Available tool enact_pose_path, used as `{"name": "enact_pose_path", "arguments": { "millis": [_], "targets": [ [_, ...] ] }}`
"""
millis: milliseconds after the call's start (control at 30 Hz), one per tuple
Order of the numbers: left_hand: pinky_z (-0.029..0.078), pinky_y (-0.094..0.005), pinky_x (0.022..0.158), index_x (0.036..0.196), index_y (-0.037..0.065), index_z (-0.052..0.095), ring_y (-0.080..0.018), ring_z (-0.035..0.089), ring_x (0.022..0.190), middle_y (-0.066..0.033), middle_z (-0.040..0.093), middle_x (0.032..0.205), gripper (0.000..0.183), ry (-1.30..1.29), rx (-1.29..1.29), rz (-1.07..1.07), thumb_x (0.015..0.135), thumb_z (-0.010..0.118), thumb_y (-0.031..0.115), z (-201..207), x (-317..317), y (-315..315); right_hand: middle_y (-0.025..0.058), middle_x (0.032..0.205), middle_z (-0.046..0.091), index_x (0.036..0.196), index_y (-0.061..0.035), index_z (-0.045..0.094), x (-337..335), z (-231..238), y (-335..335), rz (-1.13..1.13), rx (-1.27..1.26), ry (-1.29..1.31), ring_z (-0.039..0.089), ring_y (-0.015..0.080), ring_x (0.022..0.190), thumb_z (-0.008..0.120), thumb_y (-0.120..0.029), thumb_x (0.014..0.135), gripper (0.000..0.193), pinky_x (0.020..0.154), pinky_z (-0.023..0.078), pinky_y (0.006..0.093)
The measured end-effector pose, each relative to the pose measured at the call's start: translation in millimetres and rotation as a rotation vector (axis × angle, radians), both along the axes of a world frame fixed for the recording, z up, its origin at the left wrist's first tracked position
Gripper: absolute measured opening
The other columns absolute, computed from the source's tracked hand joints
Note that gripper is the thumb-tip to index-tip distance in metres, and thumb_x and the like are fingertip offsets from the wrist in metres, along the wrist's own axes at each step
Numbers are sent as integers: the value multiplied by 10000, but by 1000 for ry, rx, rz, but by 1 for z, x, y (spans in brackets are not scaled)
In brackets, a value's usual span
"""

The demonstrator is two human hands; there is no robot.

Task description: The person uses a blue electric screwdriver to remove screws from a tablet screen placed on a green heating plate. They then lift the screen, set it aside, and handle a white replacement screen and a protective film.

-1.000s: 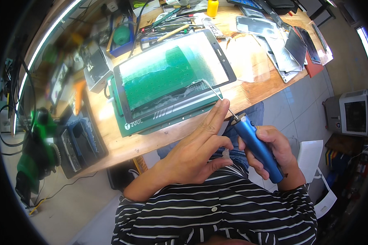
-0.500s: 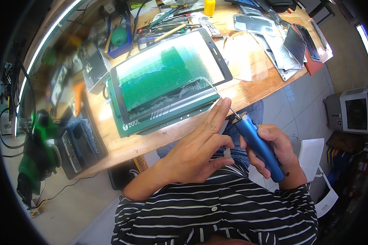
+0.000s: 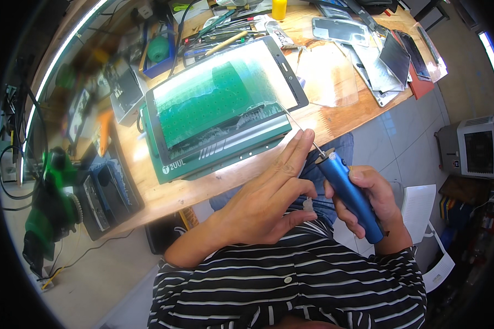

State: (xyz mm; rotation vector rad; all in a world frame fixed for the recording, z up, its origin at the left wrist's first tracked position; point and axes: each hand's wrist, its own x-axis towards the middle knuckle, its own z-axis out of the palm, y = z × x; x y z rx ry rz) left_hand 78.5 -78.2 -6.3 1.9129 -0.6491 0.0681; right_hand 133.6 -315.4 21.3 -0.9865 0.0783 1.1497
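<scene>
A tablet glass panel (image 3: 282,68) with a black border lies on a green mat (image 3: 173,169) at the table's near edge. Whitish, wrinkled residue (image 3: 233,125) runs along the panel's near side. My right hand (image 3: 376,194) is wrapped round a blue cylindrical power tool (image 3: 348,192) with a thin, bent metal rod (image 3: 293,119). The rod's tip reaches the panel's near right part. My left hand (image 3: 263,205) has two fingers stretched out beside the rod, at or close to it. Between its bent index finger and thumb sits a small greyish, translucent clump (image 3: 308,204).
Behind the panel lie several hand tools (image 3: 225,44) and a yellow bottle (image 3: 280,9). Phone parts and screens (image 3: 379,63) are piled at the far right. A blue box (image 3: 162,63) and a dark tray (image 3: 107,189) stand on the left, near a green device (image 3: 55,186).
The glass panel has shifted slightly left. The rod's tip now sits a little farther right along the panel, and the blue tool has moved slightly right. My left hand has hardly moved.
</scene>
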Motion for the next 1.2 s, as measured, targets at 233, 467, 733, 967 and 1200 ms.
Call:
{"name": "enact_pose_path", "arguments": {
  "millis": [233,467,733,967,1200],
  "targets": [
    [295,-502,1173,997,40,542,-497,213,1479,-359,205,1579,404,-14,15,-3,742,850,98,0,2,-3,160,567,575,1065,106,568,0,0,-3,-22,8,-9,538,190,349,401,-340,1027,477,332,445,245],
    [252,-501,1190,1021,55,560,-505,205,1481,-370,210,1575,404,-6,14,-18,754,847,153,-2,4,-3,155,566,576,1070,104,569,0,0,-6,-25,-11,-9,541,182,351,399,-344,1027,481,332,445,242],
    [238,-501,1197,1030,60,567,-512,197,1481,-378,206,1573,404,-5,11,-35,760,845,176,-2,8,-5,155,567,580,1074,101,568,1,-1,-8,-37,4,-28,537,180,345,394,-352,1029,488,327,444,237],
    [292,-496,1172,996,55,545,-502,222,1475,-367,207,1576,414,-29,20,-26,736,858,132,-2,10,-9,155,562,577,1075,106,563,1,-2,-11,-37,3,-34,537,181,342,387,-359,1029,499,324,442,237],
    [255,-483,1191,1019,62,567,-506,190,1486,-372,206,1577,393,-22,28,-37,761,849,154,-3,11,-9,157,558,573,1067,112,562,0,-2,-13,-57,9,-51,531,184,334,386,-353,1025,499,314,434,239]
  ]
}}
